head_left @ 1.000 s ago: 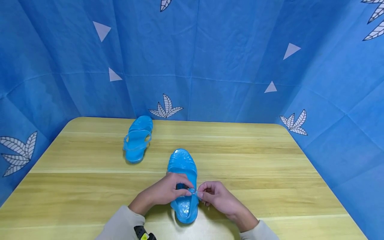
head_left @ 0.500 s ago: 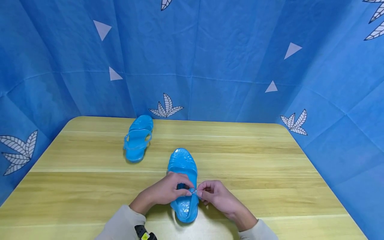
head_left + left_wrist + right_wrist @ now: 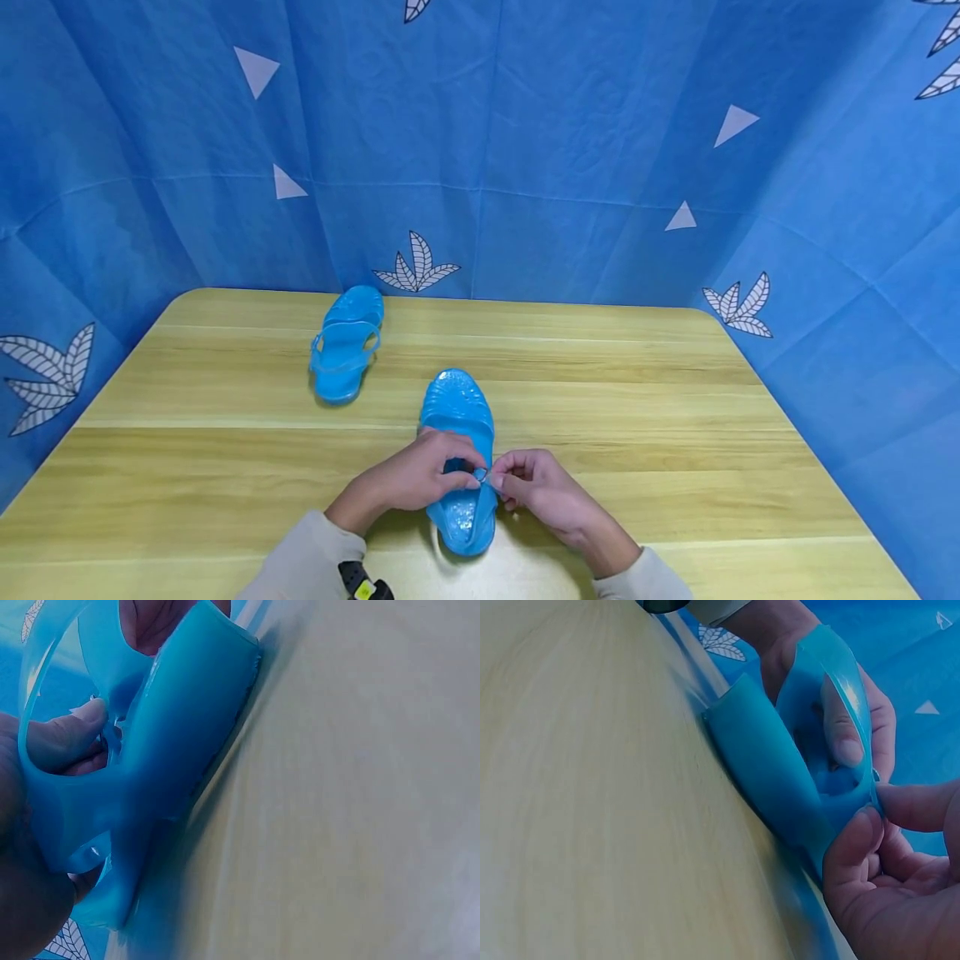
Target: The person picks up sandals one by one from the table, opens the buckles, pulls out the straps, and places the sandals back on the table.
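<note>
With the near blue sandal (image 3: 456,404) lying on the wooden table (image 3: 637,400), closer to you than the second sandal (image 3: 345,346), your left hand (image 3: 422,475) pinches the strap (image 3: 846,664) at its buckle (image 3: 482,476) and your right hand (image 3: 549,497) pinches just beside it.

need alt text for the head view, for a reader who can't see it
A person's left grip and right grip pinch the strap of a blue sandal beside its small buckle. A second blue sandal lies farther back, to the left, on the wood-grain table, before a blue patterned cloth.
</note>
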`<state>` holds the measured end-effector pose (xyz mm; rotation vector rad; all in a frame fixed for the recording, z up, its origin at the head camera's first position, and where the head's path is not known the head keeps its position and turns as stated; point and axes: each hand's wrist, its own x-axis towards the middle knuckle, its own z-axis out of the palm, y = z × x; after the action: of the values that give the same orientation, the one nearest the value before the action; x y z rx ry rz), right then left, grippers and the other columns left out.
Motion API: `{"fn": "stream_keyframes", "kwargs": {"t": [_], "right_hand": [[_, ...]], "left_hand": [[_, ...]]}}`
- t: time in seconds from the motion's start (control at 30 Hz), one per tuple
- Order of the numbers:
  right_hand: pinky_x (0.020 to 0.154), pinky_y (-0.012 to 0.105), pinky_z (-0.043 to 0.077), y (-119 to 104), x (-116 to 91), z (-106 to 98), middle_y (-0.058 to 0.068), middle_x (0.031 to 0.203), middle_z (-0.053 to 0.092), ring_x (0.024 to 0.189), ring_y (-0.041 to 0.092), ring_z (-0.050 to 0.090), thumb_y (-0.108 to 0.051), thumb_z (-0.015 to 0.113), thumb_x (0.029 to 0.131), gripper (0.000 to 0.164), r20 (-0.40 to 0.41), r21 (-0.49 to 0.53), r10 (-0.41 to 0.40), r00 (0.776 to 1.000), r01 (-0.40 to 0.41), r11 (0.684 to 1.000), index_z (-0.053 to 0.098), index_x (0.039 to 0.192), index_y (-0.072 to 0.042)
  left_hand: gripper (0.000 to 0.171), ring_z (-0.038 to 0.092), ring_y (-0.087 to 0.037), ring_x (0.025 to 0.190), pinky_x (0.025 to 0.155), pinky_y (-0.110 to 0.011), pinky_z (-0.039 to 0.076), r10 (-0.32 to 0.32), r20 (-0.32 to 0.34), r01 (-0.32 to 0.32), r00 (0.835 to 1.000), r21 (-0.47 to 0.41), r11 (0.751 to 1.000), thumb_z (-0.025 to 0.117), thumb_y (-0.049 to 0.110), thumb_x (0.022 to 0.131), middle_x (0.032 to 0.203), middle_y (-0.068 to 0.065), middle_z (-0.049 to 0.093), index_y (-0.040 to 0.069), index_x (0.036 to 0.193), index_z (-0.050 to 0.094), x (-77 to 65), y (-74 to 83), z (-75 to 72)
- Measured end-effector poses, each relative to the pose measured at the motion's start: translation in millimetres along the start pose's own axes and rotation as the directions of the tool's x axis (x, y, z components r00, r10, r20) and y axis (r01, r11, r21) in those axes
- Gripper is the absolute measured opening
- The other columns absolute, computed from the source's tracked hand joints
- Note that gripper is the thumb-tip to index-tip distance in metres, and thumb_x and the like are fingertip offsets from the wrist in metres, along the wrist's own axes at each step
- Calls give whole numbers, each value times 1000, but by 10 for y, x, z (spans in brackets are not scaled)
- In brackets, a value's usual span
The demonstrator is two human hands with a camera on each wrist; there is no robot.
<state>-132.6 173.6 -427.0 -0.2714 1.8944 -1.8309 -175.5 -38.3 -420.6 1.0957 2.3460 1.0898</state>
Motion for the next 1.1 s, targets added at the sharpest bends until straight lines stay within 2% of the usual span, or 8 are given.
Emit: {"fn": "stream_keyframes", "kwargs": {"t": [0.27,0.6,1.1], "right_hand": [[66,24,46,-5,3,21,1,80,56,74,13,51,-6,56,91,13,-22,0,8,1000,-8,1000,58,93,7],[63,24,48,17,-24,-42,1,79,57,70,11,53,-9,59,90,22,34,-44,0,999,1,999,57,96,13],[63,24,50,56,-73,-144,2,79,58,67,11,54,-11,61,90,21,75,-39,26,997,-23,999,58,94,9]], "left_hand": [[11,54,-3,96,92,-44,30,8,-6,-8,1000,44,999,63,22,91,96,14,64,20,99,70,0,26,0],[13,53,0,94,94,-42,32,3,36,-6,999,81,997,64,24,90,94,19,61,23,102,69,-23,52,3],[14,54,-1,98,95,-42,32,-2,38,-1,999,76,997,62,25,91,97,18,63,22,103,69,-40,45,-1]]}}
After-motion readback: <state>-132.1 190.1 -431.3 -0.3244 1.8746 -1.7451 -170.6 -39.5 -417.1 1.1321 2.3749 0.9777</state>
